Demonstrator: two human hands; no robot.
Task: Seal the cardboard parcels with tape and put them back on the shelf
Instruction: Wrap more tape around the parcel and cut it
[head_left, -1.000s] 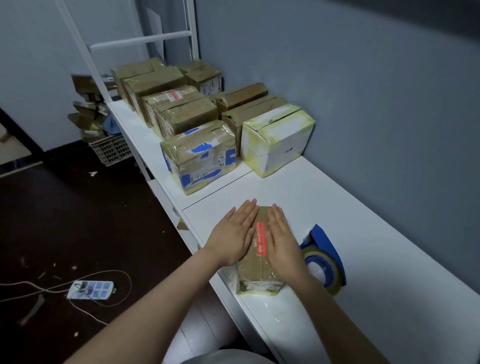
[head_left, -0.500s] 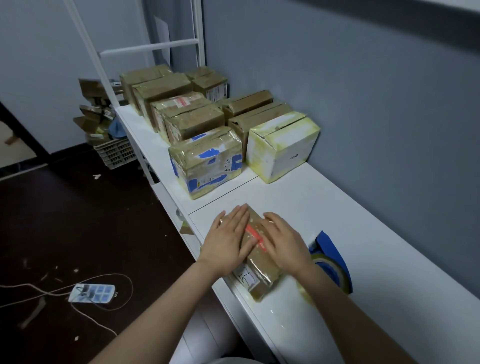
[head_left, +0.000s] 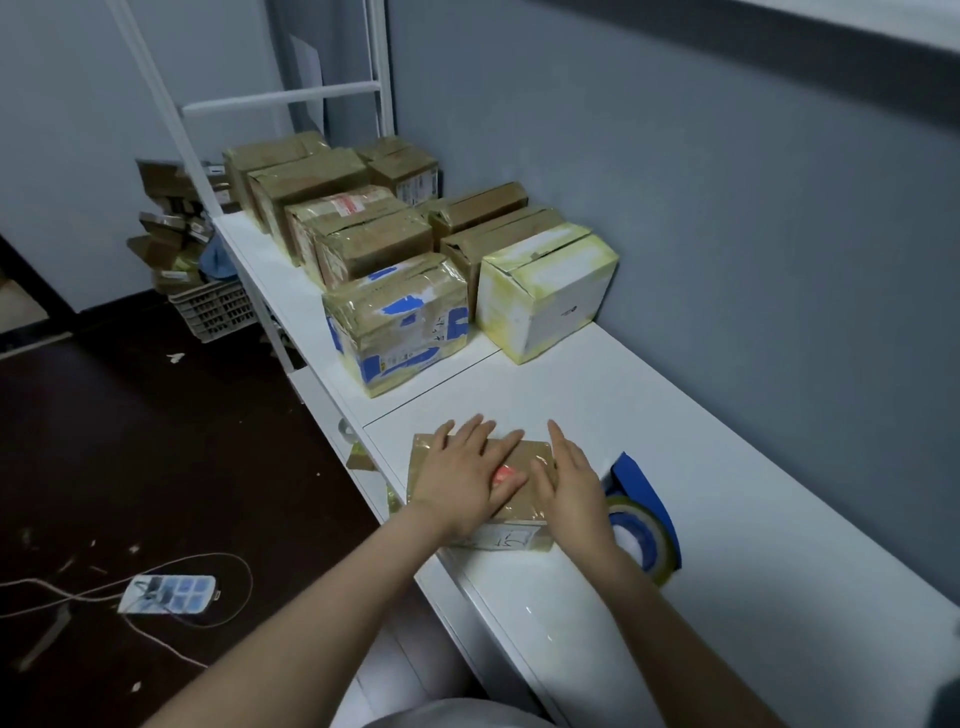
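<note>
A small brown cardboard parcel (head_left: 535, 456), wrapped in glossy tape with a red mark on top and a white label on its near side, lies flat on the white shelf (head_left: 701, 426) near the front edge. My left hand (head_left: 462, 474) rests flat on the parcel's top, fingers spread. My right hand (head_left: 571, 483) lies flat on its right end, fingers straight. Neither hand curls around it. A blue tape dispenser (head_left: 641, 501) with a roll of clear tape sits on the shelf just right of my right hand.
Further along the shelf stand a blue-taped parcel (head_left: 400, 322), a white and yellow box (head_left: 545, 291) and several brown parcels (head_left: 363, 244). The grey wall runs along the right. On the dark floor at left are a basket (head_left: 215, 309) and a power strip (head_left: 169, 592).
The parcel has turned on the shelf under my hands: it lay lengthwise away from me, passed through a diagonal, and now lies crosswise. My hands stayed on top of it.
</note>
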